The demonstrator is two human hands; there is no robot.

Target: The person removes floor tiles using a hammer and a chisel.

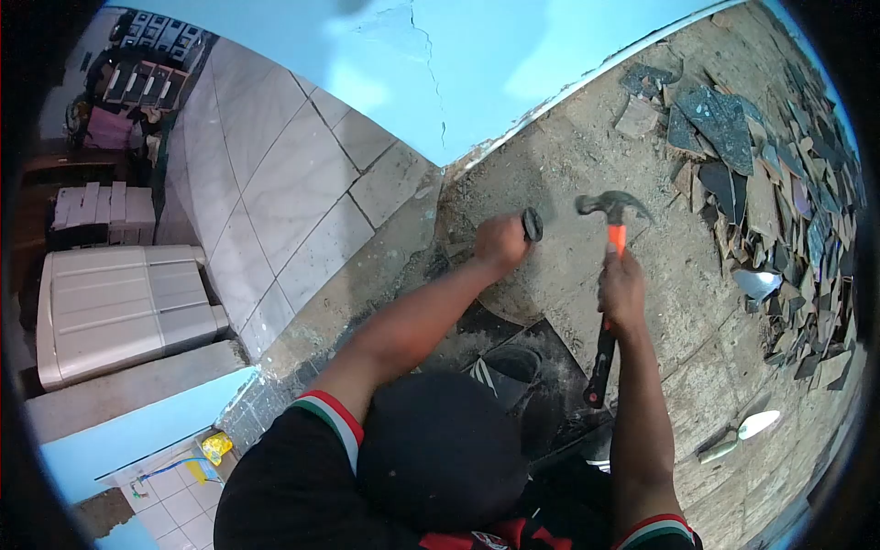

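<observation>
My left hand (502,246) is closed around a chisel, whose round dark end (532,225) shows beside the fist. The rest of the chisel is mostly hidden. My right hand (623,289) grips a claw hammer (616,234) by its orange and black handle. The metal hammer head is raised to the right of the chisel, apart from it. Below both hands is a rough, dusty floor (573,275) with its tiles gone. Dark tiles (550,353) lie near my feet.
Broken tile pieces (761,192) are heaped along the right. A trowel (738,435) lies on the floor at lower right. A cracked light-blue wall corner (431,82) juts in ahead. Pale marble-look tiles (275,183) and a whitish cabinet-like unit (128,312) are at left.
</observation>
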